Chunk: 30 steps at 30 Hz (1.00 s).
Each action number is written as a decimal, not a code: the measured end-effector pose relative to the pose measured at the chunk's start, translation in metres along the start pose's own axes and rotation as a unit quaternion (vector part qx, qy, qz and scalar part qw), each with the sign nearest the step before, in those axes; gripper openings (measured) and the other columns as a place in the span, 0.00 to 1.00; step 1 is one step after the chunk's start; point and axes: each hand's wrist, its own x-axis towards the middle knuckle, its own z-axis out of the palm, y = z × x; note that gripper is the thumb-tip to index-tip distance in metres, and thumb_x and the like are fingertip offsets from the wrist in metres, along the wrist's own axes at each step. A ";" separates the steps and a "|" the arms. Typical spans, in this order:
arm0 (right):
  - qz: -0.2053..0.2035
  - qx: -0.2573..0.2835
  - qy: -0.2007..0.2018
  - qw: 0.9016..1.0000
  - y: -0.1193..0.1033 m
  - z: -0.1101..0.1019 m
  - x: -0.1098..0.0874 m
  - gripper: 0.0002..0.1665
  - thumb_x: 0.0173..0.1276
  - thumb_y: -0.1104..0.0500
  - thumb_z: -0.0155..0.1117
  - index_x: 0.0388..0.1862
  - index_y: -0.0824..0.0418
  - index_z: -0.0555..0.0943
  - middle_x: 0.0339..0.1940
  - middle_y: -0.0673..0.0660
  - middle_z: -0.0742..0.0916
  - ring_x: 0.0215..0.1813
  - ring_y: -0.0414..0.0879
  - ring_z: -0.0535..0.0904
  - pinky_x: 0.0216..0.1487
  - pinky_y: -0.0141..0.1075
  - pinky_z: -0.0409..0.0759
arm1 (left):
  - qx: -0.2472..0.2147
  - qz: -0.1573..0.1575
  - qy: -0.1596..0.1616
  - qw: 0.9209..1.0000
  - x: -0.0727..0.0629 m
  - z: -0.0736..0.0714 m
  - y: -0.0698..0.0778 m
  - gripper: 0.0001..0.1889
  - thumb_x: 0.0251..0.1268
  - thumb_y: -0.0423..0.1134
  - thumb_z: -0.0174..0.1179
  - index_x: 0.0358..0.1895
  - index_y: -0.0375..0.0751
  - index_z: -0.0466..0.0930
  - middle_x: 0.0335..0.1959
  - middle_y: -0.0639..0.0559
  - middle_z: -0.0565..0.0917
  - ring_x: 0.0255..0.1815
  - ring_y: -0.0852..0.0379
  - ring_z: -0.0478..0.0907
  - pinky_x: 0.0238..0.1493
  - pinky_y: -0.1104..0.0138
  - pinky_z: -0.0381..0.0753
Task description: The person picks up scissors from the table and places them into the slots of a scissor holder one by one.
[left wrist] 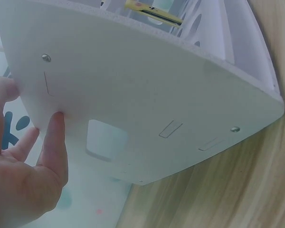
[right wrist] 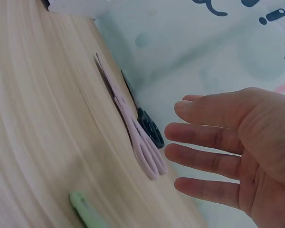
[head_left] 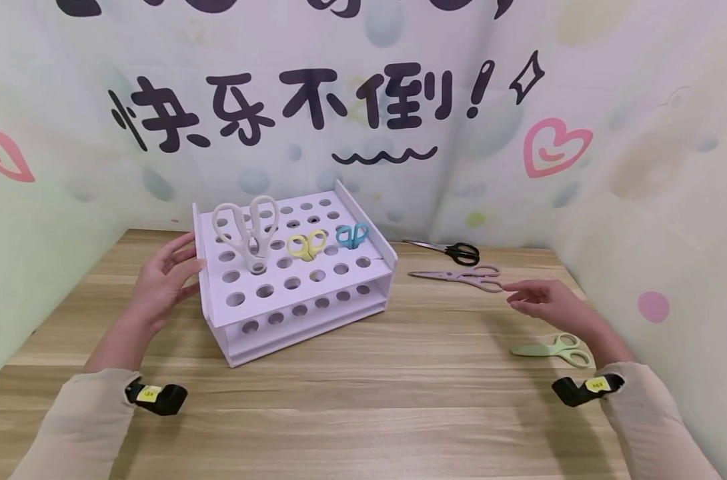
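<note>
My left hand (head_left: 159,280) rests against the left side panel of a white rack (head_left: 303,301) full of round holes. In the left wrist view, its fingertips (left wrist: 58,118) touch that panel (left wrist: 133,80). Standing in the holes, handles up, are white scissors (head_left: 254,259), small yellow scissors (head_left: 306,254) and small blue scissors (head_left: 353,244). My right hand (head_left: 546,305) hovers with loosely extended fingers by the handles of pink scissors (head_left: 456,274) lying on the table; nothing is in its grasp. In the right wrist view the fingers (right wrist: 204,137) are spread apart, beside the pink scissors' handles (right wrist: 145,159).
Behind the pink scissors lie black-handled scissors (head_left: 459,253), points toward the rack. Light green scissors (head_left: 540,350) lie below my right hand, near the right wrist. A printed cloth (head_left: 315,160) hangs behind the wooden table (head_left: 363,400) and along both sides.
</note>
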 end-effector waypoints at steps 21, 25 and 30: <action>0.023 0.016 0.066 0.997 0.050 -0.012 -0.072 0.19 0.64 0.65 0.59 0.55 0.66 0.76 0.39 0.50 0.85 0.39 0.28 0.78 0.30 0.31 0.79 | -0.009 -0.003 -0.006 1.000 0.000 0.000 0.001 0.29 0.63 0.31 0.56 0.67 0.47 0.61 0.49 0.54 0.68 0.40 0.66 0.76 0.35 0.73 0.79; 0.026 0.030 0.081 0.996 0.061 -0.013 -0.083 0.18 0.64 0.66 0.59 0.54 0.60 0.78 0.37 0.44 0.85 0.38 0.29 0.78 0.28 0.33 0.79 | -0.006 -0.005 -0.004 1.000 0.000 0.000 0.001 0.29 0.63 0.31 0.56 0.67 0.48 0.61 0.49 0.55 0.68 0.40 0.66 0.75 0.35 0.73 0.79; 0.048 0.033 0.088 0.994 0.072 -0.013 -0.095 0.18 0.65 0.66 0.59 0.54 0.68 0.76 0.37 0.43 0.85 0.36 0.31 0.78 0.26 0.34 0.79 | -0.003 -0.005 -0.003 1.000 -0.001 0.000 0.001 0.28 0.63 0.31 0.56 0.66 0.48 0.61 0.49 0.55 0.68 0.40 0.66 0.75 0.35 0.74 0.79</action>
